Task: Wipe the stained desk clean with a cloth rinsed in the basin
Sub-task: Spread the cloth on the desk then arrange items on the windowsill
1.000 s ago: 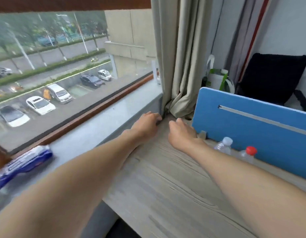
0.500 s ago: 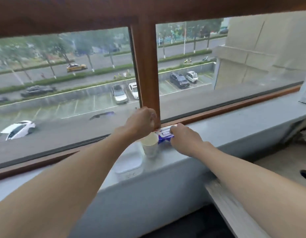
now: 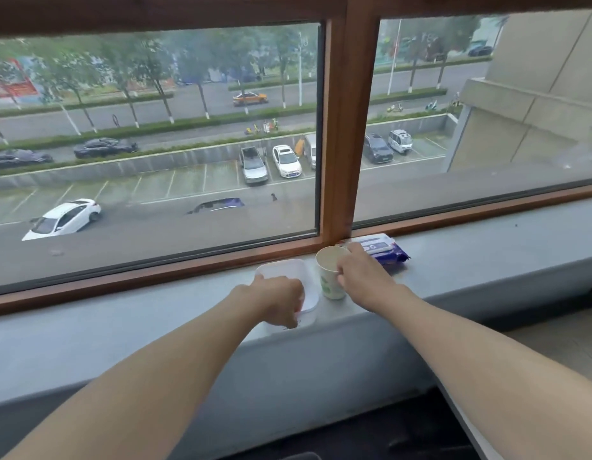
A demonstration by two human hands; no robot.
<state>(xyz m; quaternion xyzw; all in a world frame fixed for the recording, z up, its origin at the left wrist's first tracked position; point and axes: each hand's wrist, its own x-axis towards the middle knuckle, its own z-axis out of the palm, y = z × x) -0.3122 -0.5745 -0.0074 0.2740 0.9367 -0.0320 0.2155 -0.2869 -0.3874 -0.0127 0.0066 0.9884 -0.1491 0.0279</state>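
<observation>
Sill [image 3: 487, 247]: grey ledge under the window, bearing three items in a row by the mullion [image 3: 349, 127]
Basin [image 3: 281, 270]: clear, shallow, rectangular; leftmost, near the sill's front edge
Cup [image 3: 328, 280]: paper, upright, just right of the basin
Wipes pack [image 3: 384, 250]: blue, lying flat, behind and right of the cup, by the window frame
Left hand [image 3: 274, 302]: fingers curled down over the basin's near rim, seemingly gripping it; fingertips blurred
Right hand [image 3: 361, 273]: wrapped round the cup's right side, thumb on its wall, forefinger near its rim
Desk [image 3: 560, 340]: pale strip at lower right, below the sill
</observation>
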